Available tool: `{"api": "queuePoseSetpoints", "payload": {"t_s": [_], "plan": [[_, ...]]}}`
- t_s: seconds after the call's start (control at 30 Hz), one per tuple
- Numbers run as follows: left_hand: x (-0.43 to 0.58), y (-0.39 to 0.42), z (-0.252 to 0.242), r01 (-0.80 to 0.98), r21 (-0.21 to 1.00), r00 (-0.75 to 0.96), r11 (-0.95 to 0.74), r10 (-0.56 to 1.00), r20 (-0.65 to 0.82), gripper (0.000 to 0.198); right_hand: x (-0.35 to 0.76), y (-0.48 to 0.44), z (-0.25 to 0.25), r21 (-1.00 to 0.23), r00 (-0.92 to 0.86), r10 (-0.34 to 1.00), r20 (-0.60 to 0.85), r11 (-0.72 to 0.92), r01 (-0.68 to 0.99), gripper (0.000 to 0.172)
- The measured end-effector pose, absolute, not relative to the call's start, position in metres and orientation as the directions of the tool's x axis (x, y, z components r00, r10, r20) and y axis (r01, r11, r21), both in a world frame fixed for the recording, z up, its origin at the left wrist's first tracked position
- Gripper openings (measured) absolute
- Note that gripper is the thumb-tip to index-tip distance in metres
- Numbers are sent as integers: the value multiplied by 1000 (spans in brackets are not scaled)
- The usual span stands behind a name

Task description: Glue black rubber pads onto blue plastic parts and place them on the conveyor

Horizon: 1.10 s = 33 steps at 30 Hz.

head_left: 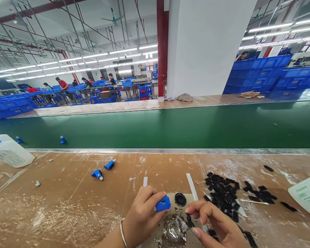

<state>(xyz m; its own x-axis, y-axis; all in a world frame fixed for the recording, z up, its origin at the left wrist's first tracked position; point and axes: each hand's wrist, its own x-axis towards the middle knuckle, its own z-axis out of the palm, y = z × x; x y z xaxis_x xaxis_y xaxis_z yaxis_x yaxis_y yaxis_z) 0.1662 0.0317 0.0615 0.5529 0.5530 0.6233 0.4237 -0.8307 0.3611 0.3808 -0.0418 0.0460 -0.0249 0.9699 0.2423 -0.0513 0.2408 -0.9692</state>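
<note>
In the head view my left hand (144, 213) is closed round a small blue plastic part (163, 204), its open end facing right. Just to the right, my right hand (214, 220) pinches a small black piece (189, 220) between thumb and fingers. Below both hands lies a board (155, 237) with a clear, wet-looking round dish (173, 231) and glossy smears round it. A black round cap (180, 199) rests behind the dish. The pile of flat black pieces (220, 193) spreads beside my right hand.
Two blue parts (97, 174) lie at left on the brown bench (67, 206). A cotton swab (254, 202) lies by the black pieces. Jugs stand at the left (10, 151) and right (307, 194) edges. Behind runs a green belt (144, 127) carrying blue parts (63, 140).
</note>
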Motion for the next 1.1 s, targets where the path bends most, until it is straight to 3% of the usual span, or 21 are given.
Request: {"api": "queuePoseSetpoints", "payload": {"t_s": [0.1,0.23,0.4,0.53,0.77,1.1], "plan": [[169,25,57,430,308,521,-848,512,683,33,377,-43,48,-972,-4,974,225,224,-74,26],[178,16,54,454,128,522,-882,380,763,33,368,-45,48,-972,50,977,209,213,-103,26],[192,9,59,426,45,566,-903,305,766,21,362,-47,45,-924,89,920,382,380,47,14],[200,4,63,437,62,539,-897,317,780,16,367,-45,45,-807,-8,838,545,527,267,17],[203,1,56,439,106,538,-892,356,764,13,367,-43,47,-622,-56,721,691,632,463,18],[206,-2,59,453,156,500,-878,395,771,10,365,-43,49,-445,-129,607,784,695,564,23]]}}
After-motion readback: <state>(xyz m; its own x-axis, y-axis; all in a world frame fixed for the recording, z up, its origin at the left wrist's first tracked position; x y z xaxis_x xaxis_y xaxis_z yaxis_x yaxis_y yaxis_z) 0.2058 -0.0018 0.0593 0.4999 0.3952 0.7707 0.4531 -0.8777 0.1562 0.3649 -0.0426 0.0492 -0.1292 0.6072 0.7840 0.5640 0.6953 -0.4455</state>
